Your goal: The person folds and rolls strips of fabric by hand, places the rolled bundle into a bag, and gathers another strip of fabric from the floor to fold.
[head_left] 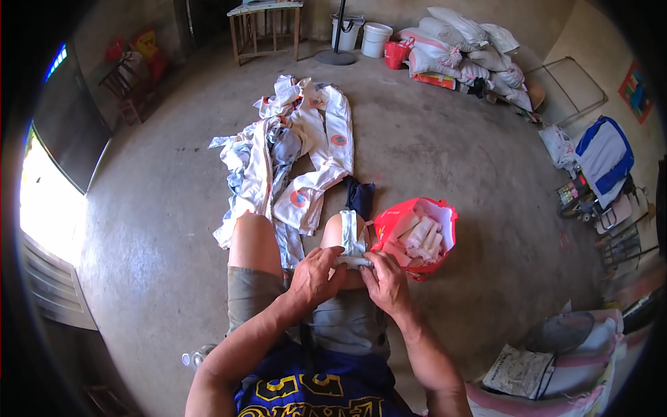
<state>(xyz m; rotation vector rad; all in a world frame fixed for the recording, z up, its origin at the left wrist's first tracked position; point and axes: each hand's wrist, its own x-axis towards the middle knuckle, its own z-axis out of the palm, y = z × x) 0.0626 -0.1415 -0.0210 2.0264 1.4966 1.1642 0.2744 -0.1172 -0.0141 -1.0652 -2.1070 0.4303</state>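
A pale fabric strip (pixel 353 233) lies over my right knee, its near end wound into a small roll (pixel 353 262). My left hand (pixel 316 276) pinches the roll's left end between thumb and fingers. At the other end my right hand (pixel 385 280) grips it the same way. Just right of the knee stands a red bag (pixel 396 221) with a white lining, holding several whitish rolls (pixel 422 238). Beyond my knees a heap of white and light-blue cloth (pixel 267 149) with orange and blue prints spreads over the floor. Dark cloth (pixel 360 197) lies beside the bag.
Stacked white sacks (pixel 462 45) stand at the back right, near a red bucket (pixel 398 53) and a white bucket (pixel 376 40). A wooden table (pixel 265 10) is at the back wall. More sacks (pixel 590 351) lie close at the right. A doorway (pixel 52 194) opens at left.
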